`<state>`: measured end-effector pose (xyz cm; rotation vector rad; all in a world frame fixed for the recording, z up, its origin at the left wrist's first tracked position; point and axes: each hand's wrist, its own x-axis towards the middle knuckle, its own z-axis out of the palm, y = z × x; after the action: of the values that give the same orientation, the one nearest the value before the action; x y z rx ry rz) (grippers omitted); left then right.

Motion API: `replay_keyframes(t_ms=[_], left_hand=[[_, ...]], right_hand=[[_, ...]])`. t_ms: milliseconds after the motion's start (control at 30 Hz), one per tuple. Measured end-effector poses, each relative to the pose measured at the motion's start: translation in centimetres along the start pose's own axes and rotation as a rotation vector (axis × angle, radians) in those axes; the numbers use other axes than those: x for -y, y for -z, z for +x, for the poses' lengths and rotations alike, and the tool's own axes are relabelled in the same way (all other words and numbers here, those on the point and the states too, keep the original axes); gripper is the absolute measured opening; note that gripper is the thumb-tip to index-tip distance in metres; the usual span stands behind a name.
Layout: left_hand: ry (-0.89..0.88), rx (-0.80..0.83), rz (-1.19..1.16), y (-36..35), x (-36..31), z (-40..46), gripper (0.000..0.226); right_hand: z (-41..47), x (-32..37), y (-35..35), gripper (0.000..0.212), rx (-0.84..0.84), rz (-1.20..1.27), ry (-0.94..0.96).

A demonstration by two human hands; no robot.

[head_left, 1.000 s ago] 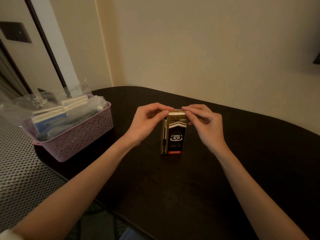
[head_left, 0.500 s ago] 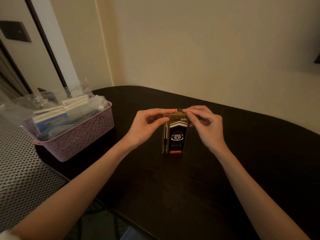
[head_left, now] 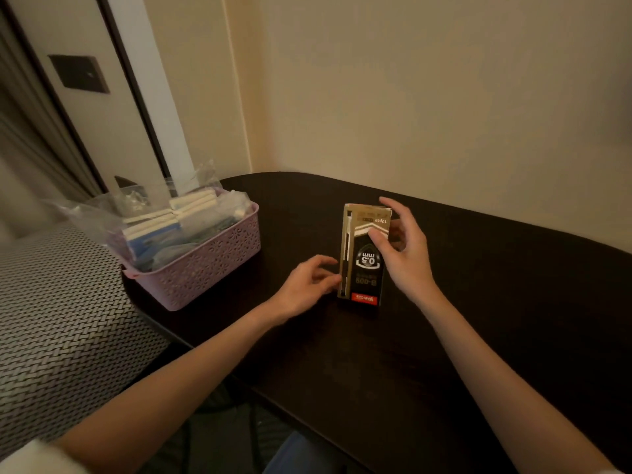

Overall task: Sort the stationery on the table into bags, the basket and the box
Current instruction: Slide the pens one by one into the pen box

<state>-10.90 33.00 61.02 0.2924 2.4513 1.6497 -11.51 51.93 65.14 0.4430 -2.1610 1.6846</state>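
While the pink basket [head_left: 205, 268] at table's [head_left: 478, 336] left edge already holds bagged stationery, pen box [head_left: 364, 258] stands upright mid-table w/ right hand [head_left: 405, 254] gripping its upper part, left hand [head_left: 307, 285] relaxed, fingertips at its lower edge — prob. nearly done.

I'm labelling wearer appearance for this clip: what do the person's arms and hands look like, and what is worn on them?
Both forearms are bare. A white sleeve edge shows at the lower corners of the view. The left hand and right hand show no gloves, rings or watch.
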Motion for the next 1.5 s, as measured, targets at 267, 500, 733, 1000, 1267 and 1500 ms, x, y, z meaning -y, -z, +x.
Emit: replay_keyframes(t_ms=[267, 500, 733, 1000, 1267, 1500], left_hand=[[-0.347, -0.388, 0.512, 6.2, -1.8, -3.6, 0.083], [-0.393, -0.591, 0.682, 13.6, -3.6, -6.8, 0.077], [-0.169, -0.735, 0.756, 18.9, -2.0, -9.6, 0.078], [0.015, -0.678, 0.754, 21.6, 0.4, -10.7, 0.076], [-0.005, -0.705, 0.806, 20.4, 2.1, -10.9, 0.078], [-0.052, -0.69, 1.031, 20.3, 2.6, -10.7, 0.081]], right_hand=[[2.2, 3.3, -5.9, 0.038, -0.157, 0.456, -0.376], [4.5, 7.1, -10.9, 0.038, 0.055, 0.627, -0.472], [7.0, 8.4, -16.3, 0.033, 0.278, 0.293, -0.357], [6.8, 7.9, -20.8, 0.023, 0.406, 0.027, -0.223], [6.2, 4.8, -22.6, 0.012, 0.322, -0.186, 0.075], [6.4, 4.3, -21.7, 0.029, 0.362, -0.587, 0.263]])
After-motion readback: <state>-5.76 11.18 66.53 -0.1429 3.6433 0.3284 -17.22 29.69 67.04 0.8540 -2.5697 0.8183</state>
